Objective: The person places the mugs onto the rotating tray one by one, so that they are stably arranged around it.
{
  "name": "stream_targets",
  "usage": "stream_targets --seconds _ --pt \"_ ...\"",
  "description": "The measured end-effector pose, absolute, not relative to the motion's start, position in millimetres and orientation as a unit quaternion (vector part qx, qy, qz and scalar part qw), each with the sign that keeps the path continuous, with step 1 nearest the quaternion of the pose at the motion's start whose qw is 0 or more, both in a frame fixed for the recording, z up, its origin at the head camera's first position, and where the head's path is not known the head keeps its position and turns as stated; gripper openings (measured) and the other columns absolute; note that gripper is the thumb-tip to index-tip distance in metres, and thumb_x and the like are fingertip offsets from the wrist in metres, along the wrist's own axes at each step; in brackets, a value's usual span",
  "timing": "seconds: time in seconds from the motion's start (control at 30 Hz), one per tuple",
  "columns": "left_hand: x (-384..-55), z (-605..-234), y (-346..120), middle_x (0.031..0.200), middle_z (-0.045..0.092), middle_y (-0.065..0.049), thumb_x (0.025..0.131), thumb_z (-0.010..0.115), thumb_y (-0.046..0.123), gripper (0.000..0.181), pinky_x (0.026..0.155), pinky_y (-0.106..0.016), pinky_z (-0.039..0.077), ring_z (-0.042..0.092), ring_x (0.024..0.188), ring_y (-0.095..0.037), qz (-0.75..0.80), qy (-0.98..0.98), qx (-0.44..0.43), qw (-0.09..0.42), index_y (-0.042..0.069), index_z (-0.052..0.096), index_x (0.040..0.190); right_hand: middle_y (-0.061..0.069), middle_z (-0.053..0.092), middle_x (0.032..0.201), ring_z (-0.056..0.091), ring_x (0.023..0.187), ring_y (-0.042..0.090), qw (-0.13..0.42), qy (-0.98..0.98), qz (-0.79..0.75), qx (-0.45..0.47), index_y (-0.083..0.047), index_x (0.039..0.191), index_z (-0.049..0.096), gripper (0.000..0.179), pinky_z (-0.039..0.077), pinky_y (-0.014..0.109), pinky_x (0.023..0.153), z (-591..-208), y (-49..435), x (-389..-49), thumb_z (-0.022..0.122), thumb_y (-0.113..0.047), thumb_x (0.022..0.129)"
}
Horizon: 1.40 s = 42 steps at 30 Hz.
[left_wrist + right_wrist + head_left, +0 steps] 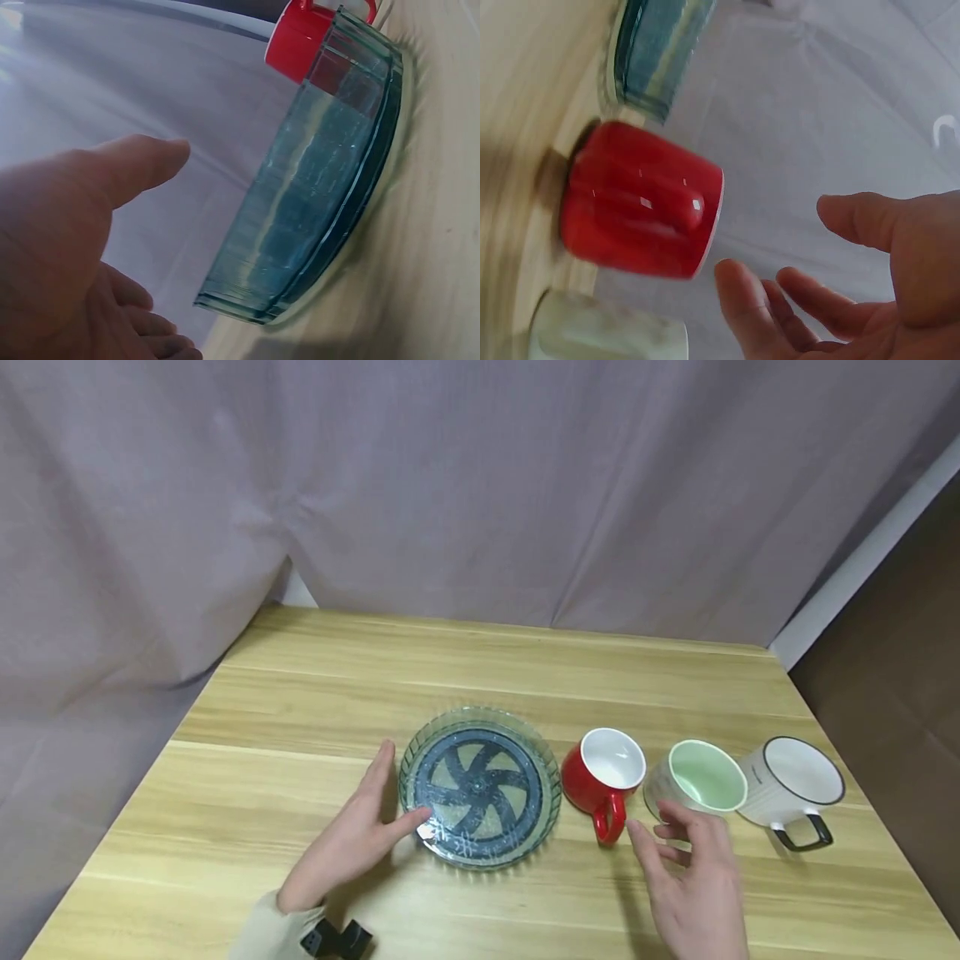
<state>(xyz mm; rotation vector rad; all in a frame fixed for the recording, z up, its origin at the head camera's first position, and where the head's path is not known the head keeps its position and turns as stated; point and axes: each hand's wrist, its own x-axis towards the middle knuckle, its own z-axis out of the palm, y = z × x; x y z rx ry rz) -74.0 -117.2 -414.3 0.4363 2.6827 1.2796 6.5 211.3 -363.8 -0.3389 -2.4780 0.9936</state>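
A round glass plate (480, 789) with a black wheel pattern lies in the middle of the wooden table (300, 693). My left hand (386, 797) is open at the plate's left rim, fingers straight, its thumb tip at the near-left edge. In the left wrist view a small gap shows between the thumb (146, 161) and the plate (322, 187). My right hand (660, 835) hovers open with relaxed fingers and holds nothing. It is just in front of the red cup (603, 772) and the pale cup with a green inside (697, 781).
A white mug with a black rim and handle (795, 785) stands at the far right, near the table's right edge. A grey curtain (480, 485) hangs behind the table. In the right wrist view, the red cup (637, 202) sits between the plate (656, 52) and the pale cup (607, 334).
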Motion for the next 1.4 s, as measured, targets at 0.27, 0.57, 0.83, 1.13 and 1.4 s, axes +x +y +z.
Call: stream_targets --seconds 0.27,0.57,0.83,1.13,1.4 --pt "-77.6 -419.4 -115.8 0.161 0.001 -0.015 0.091 0.061 0.049 0.098 0.118 -0.046 0.009 0.009 0.146 -0.034 0.445 0.883 0.13 0.074 0.003 0.002 0.155 0.014 0.049 0.117 0.056 0.1 0.029 0.125 -0.924 0.345 -0.109 0.003 0.128 0.05 0.054 0.056 0.038 0.085 -372.7 205.7 -3.1 0.071 -0.028 0.09" --pt "-77.0 -418.6 -114.6 0.161 0.005 -0.013 0.092 0.061 0.048 0.095 0.118 -0.043 0.011 0.011 0.146 -0.031 0.458 0.877 0.119 0.085 0.004 0.006 0.155 0.018 0.064 0.105 0.065 0.092 0.03 0.125 -0.913 0.36 -0.143 0.004 0.122 0.051 0.044 0.058 0.039 0.076 -389.6 207.2 -14.2 0.068 -0.024 0.092" --pt "-79.1 -419.2 -113.9 0.161 0.008 -0.013 0.092 0.062 0.045 0.092 0.117 -0.043 0.013 0.014 0.146 -0.03 0.461 0.876 0.117 0.075 0.004 0.009 0.155 0.014 0.068 0.093 0.066 0.084 0.027 0.143 -0.917 0.345 -0.141 0.005 0.113 0.058 0.036 0.055 0.038 0.072 -397.6 209.3 -21.5 0.068 -0.023 0.092" --pt "-81.2 -423.1 -115.3 0.16 0.013 -0.01 0.095 0.06 0.041 0.082 0.117 -0.044 0.016 0.018 0.144 -0.027 0.484 0.865 0.112 0.071 0.008 0.015 0.155 0.013 0.07 0.089 0.067 0.082 0.028 0.146 -0.909 0.361 -0.151 0.003 0.105 0.065 0.03 0.054 0.033 0.07 -402.0 211.6 -24.3 0.066 -0.024 0.094" --pt "-83.1 -425.4 -115.6 0.156 0.026 -0.01 0.101 0.053 0.025 0.061 0.116 -0.04 0.02 0.026 0.142 -0.025 0.517 0.848 0.101 0.062 0.007 0.025 0.153 0.014 0.07 0.089 0.065 0.082 0.027 0.146 -0.907 0.358 -0.166 0.004 0.105 0.067 0.025 0.05 0.027 0.067 -403.1 213.2 -24.8 0.07 -0.017 0.09"
